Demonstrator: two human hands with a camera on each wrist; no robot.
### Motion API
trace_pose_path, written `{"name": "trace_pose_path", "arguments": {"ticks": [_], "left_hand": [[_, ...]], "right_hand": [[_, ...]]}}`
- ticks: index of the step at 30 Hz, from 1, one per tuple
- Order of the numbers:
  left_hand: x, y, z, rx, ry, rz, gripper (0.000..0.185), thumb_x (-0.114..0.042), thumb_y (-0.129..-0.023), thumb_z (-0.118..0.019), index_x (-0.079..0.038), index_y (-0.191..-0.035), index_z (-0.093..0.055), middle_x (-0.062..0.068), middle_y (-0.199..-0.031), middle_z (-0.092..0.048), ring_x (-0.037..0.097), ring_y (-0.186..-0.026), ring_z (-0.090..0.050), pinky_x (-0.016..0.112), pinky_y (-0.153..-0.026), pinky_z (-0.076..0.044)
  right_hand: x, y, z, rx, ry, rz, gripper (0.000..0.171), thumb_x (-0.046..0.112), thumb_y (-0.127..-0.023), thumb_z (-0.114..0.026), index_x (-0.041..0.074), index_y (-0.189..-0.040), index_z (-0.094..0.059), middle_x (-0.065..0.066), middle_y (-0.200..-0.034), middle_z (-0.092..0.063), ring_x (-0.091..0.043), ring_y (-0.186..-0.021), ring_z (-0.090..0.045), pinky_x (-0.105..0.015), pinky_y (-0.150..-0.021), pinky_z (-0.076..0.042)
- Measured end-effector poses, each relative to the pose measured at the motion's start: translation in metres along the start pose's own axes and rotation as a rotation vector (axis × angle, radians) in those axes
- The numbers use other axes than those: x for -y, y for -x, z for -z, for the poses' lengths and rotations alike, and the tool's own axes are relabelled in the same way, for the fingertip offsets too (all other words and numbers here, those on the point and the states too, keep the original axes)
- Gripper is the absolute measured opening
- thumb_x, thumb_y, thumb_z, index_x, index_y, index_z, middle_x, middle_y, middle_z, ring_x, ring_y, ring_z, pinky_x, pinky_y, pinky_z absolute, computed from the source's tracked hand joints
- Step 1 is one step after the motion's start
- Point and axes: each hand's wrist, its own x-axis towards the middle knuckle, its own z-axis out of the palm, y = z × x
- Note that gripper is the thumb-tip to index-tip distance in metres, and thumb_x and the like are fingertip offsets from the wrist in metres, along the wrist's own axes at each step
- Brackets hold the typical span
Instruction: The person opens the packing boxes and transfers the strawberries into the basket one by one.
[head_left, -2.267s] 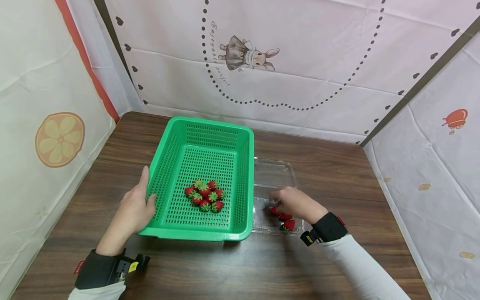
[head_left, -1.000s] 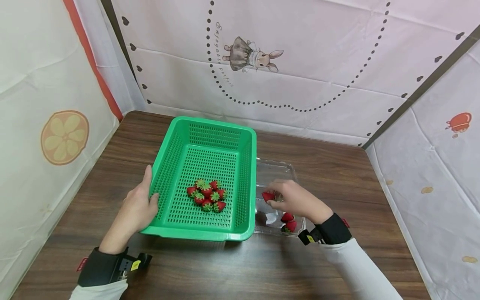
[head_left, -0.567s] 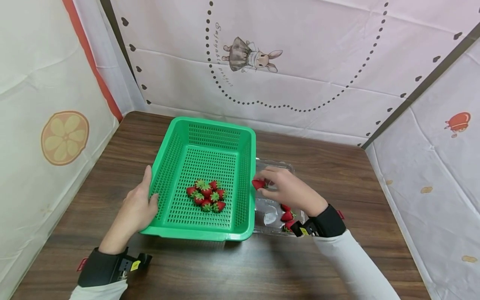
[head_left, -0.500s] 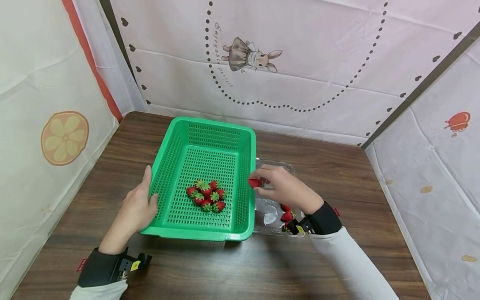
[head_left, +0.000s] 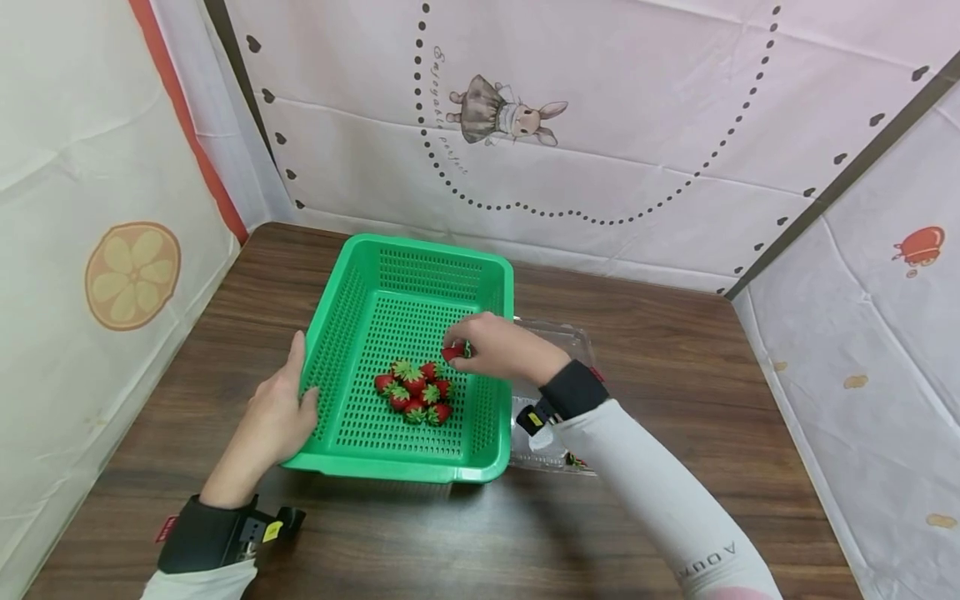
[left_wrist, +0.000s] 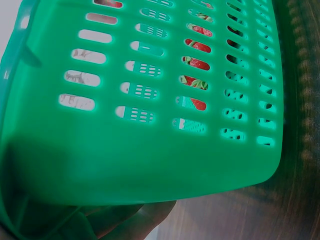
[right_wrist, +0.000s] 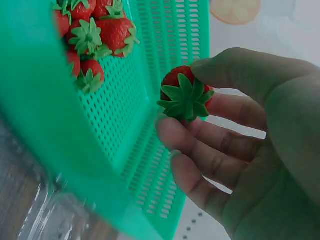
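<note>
My left hand (head_left: 279,414) grips the left side of a green plastic basket (head_left: 357,462), thumb over the rim. Its fingers (left_wrist: 145,220) show past the basket's wall in the left wrist view. Over the right part of the basket, my right hand (head_left: 504,346) pinches a strawberry (head_left: 453,352). That strawberry's green leaves (right_wrist: 187,100) face the palm in the right wrist view, with thumb and fingertips around its sides. Several strawberries (head_left: 414,382) lie in a cluster on the basket's perforated floor, left of and nearer than the held one.
A clear plastic box with a hinged lid (head_left: 558,337) lies on the brown wooden table (head_left: 667,350), partly hidden by the basket and right arm. Leaves of a strawberry (head_left: 576,459) show at its near end. Printed cloth walls (head_left: 615,150) enclose the table's back and sides.
My right hand has picked a strawberry from the clear box and carried it left, across the basket's right rim to above its inside. The left hand and basket have stayed put.
</note>
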Motion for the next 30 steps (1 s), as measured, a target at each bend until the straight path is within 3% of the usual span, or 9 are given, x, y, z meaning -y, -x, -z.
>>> {"name": "trace_pose_path", "arguments": {"ticks": [3,6,9,13,21,26,30], "left_hand": [[-0.001,0.0,0.0,-0.003,0.002,-0.002,0.08,-0.004,-0.097,-0.045,-0.006,-0.154,0.012,0.04,-0.145,-0.032,0.055,-0.116,-0.049,0.063,-0.083,-0.045],[-0.001,0.0,0.001,-0.003,0.001,-0.004,0.08,-0.004,-0.097,-0.045,-0.006,-0.154,0.011,0.04,-0.145,-0.033,0.056,-0.117,-0.048,0.064,-0.084,-0.044],[-0.001,0.0,0.001,-0.005,0.001,-0.008,0.08,-0.004,-0.097,-0.046,-0.005,-0.154,0.011,0.04,-0.145,-0.033,0.056,-0.119,-0.047,0.065,-0.087,-0.043],[-0.001,0.0,0.001,-0.004,0.004,-0.003,0.08,-0.004,-0.097,-0.046,-0.005,-0.154,0.01,0.041,-0.144,-0.033,0.056,-0.12,-0.046,0.066,-0.088,-0.043],[-0.001,0.0,0.001,-0.004,0.002,-0.001,0.08,-0.004,-0.097,-0.046,-0.005,-0.154,0.011,0.042,-0.143,-0.035,0.056,-0.117,-0.048,0.065,-0.086,-0.043],[-0.001,0.0,0.001,-0.005,0.003,-0.005,0.08,-0.004,-0.097,-0.046,-0.005,-0.154,0.011,0.042,-0.143,-0.034,0.056,-0.118,-0.047,0.066,-0.087,-0.043],[0.0,0.0,0.001,-0.007,0.002,-0.005,0.08,-0.004,-0.097,-0.046,-0.005,-0.154,0.011,0.042,-0.143,-0.034,0.056,-0.117,-0.048,0.065,-0.086,-0.043]], "right_hand": [[0.005,-0.014,-0.004,0.053,0.057,0.017,0.022,0.017,-0.095,-0.061,0.008,-0.114,-0.068,-0.006,-0.111,-0.069,-0.016,-0.092,-0.063,-0.029,-0.085,-0.049],[0.01,-0.025,-0.011,0.1,0.113,0.033,0.014,0.013,-0.094,-0.06,0.008,-0.105,-0.068,-0.004,-0.098,-0.067,-0.013,-0.082,-0.058,-0.024,-0.076,-0.046],[0.014,-0.031,-0.017,0.145,0.153,0.036,0.007,0.011,-0.094,-0.059,0.009,-0.094,-0.065,0.0,-0.083,-0.059,-0.01,-0.07,-0.045,-0.022,-0.066,-0.036],[0.018,-0.036,-0.021,0.196,0.175,0.014,0.009,0.008,-0.094,-0.059,0.011,-0.086,-0.06,0.002,-0.075,-0.048,-0.011,-0.068,-0.039,-0.023,-0.064,-0.031],[0.018,-0.04,-0.026,0.273,0.189,-0.053,0.006,0.005,-0.094,-0.058,0.009,-0.094,-0.064,0.003,-0.075,-0.046,-0.011,-0.067,-0.038,-0.024,-0.063,-0.03],[0.016,-0.04,-0.027,0.261,0.173,-0.052,0.009,0.001,-0.092,-0.059,0.006,-0.096,-0.066,0.003,-0.073,-0.04,-0.01,-0.065,-0.033,-0.024,-0.061,-0.027],[0.015,-0.038,-0.025,0.25,0.161,-0.045,0.01,0.004,-0.094,-0.058,0.006,-0.098,-0.067,0.001,-0.075,-0.049,-0.011,-0.066,-0.038,-0.025,-0.063,-0.03]]}}
